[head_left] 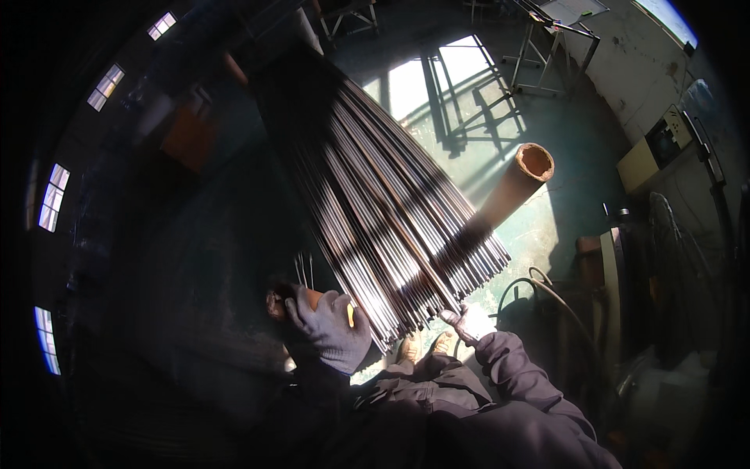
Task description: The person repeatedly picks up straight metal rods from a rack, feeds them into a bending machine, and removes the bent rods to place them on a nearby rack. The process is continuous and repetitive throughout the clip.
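Observation:
A wide layer of long, thin dark metal rods stretches away from me, with the near ends spread in a slanting row. My right hand, in a pale glove bright with sunlight, is closed at the near end of one rod, with the thumb along it. At the left, my left hand wears a grey glove with a small yellow patch. Its fingers are bent over the brown post, whose top is partly hidden by the glove. Several thin light prongs show just beyond that hand.
A brown hollow post rises at the right of the rods. A bent hose and machinery stand farther right. Metal frames are at the back right. My shoes are close to the rod ends. The left side is dark.

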`<state>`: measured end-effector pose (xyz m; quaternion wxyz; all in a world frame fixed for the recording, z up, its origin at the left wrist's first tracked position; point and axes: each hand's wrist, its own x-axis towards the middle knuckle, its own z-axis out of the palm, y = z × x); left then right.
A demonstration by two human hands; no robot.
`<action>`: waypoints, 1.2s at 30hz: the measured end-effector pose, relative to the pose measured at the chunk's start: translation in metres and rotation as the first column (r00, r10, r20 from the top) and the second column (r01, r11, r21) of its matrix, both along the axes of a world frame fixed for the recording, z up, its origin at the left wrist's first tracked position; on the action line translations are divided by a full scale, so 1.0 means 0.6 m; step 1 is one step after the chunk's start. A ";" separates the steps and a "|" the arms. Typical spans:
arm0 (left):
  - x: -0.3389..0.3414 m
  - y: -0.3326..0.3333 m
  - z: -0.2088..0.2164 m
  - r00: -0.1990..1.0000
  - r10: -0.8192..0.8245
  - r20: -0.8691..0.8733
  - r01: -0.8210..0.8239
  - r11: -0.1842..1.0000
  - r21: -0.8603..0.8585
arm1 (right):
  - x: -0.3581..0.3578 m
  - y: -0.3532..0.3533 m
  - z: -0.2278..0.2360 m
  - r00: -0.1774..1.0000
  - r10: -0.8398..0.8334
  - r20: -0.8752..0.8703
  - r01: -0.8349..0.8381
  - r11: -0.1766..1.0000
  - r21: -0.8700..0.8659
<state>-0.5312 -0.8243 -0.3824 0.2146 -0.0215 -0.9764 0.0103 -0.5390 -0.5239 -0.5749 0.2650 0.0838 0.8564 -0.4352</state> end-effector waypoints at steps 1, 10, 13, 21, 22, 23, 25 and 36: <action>0.017 0.002 -0.051 0.988 -0.151 -0.038 0.156 0.964 0.214 | 0.051 0.033 0.005 1.000 0.018 0.008 -0.019 0.997 0.074; -0.033 0.040 -0.345 0.712 -0.621 0.328 -0.695 -0.554 0.458 | 0.738 0.229 0.239 0.816 -0.418 0.400 -0.036 0.654 0.756; -0.079 0.071 -0.264 0.675 -0.602 0.426 -0.727 -0.640 0.249 | 0.935 0.177 0.251 0.846 -0.491 0.207 0.140 0.580 0.803; 0.061 0.155 -0.157 0.511 -0.797 0.321 -0.855 -0.432 0.289 | 1.007 0.142 0.221 0.848 -0.442 -0.293 0.455 0.325 0.829; 0.076 0.187 -0.123 0.518 -0.784 0.342 -0.850 -0.430 0.303 | 1.039 0.152 0.226 0.818 -0.482 -0.313 0.480 0.274 0.834; 0.088 0.206 -0.090 0.548 -0.791 0.272 -0.824 -0.454 0.341 | 1.074 0.178 0.224 0.786 -0.501 -0.361 0.520 0.220 0.825; 0.104 0.266 0.011 0.625 -0.766 0.150 -0.723 -0.495 0.482 | 1.174 0.205 0.236 0.671 -0.583 -0.459 0.605 0.072 0.793; 0.405 0.637 0.156 0.251 -0.949 -0.191 -0.738 -0.315 0.596 | 1.281 0.330 0.246 -0.553 -0.629 0.547 -0.180 -0.551 -0.815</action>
